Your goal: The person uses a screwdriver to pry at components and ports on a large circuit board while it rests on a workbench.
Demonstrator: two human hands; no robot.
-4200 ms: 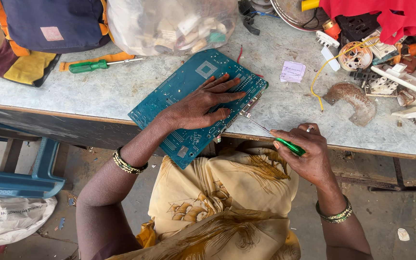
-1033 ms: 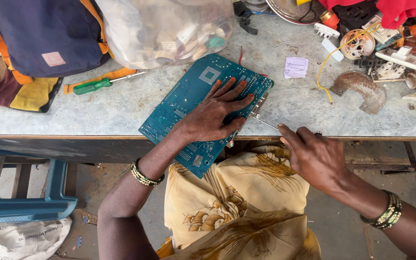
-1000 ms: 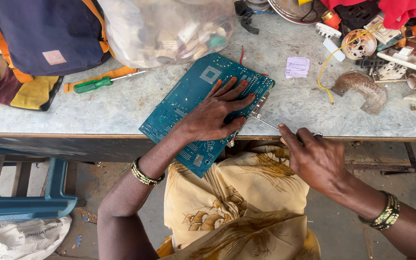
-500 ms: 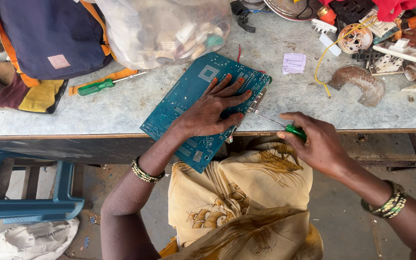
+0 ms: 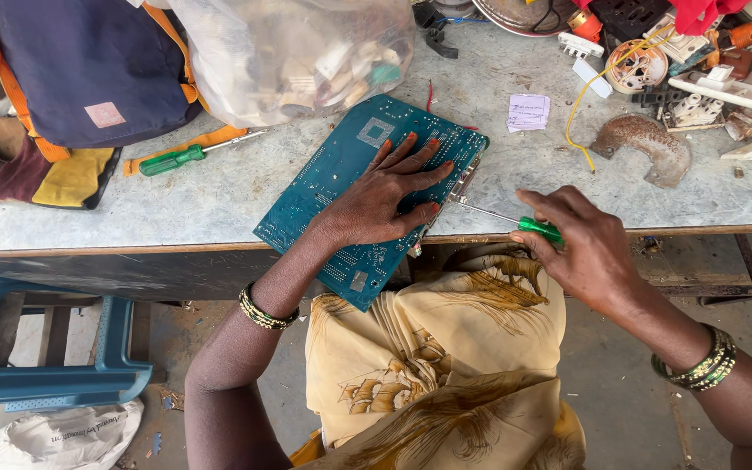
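A teal circuit board [image 5: 332, 183] lies on the grey workbench [image 5: 219, 196], its near corner hanging over the front edge. My left hand [image 5: 380, 196] presses flat on the board, fingers spread. My right hand [image 5: 580, 248] grips a green-handled screwdriver [image 5: 537, 228]; its thin metal shaft reaches left to the metal connectors on the board's right edge.
A second green screwdriver [image 5: 184, 157] lies left of the board. A clear bag of parts [image 5: 298, 52] and a dark blue bag [image 5: 89, 70] sit behind. Scrap parts, a rusty curved piece [image 5: 646, 144] and a paper slip [image 5: 528, 111] lie at right. A blue stool [image 5: 36, 348] stands below left.
My right hand has turned the screwdriver so its green handle shows, the shaft staying against the board's right edge. My left hand stays pressed on the board.
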